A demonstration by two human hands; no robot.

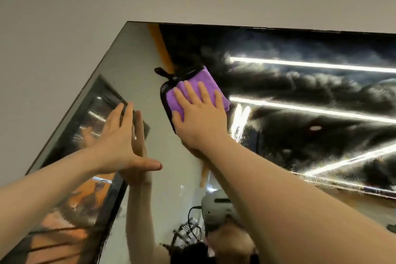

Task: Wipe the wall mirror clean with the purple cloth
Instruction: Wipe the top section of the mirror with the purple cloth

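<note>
I see one purple cloth (194, 88) flattened under my right hand (200, 118) on one mirror (300, 113); left hand (120, 137) beside it, fingers straight, holds nothing.

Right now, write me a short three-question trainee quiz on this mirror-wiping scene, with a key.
1. True or false: the right hand presses the folded purple microfibre cloth flat against the frameless wall mirror.
2. Which hand touches the glass without a cloth? A: the left hand. B: the right hand.
3. Fill in: the cloth's trim and hanging loop are coloured ____.

Key: 1 true; 2 A; 3 black.
</note>
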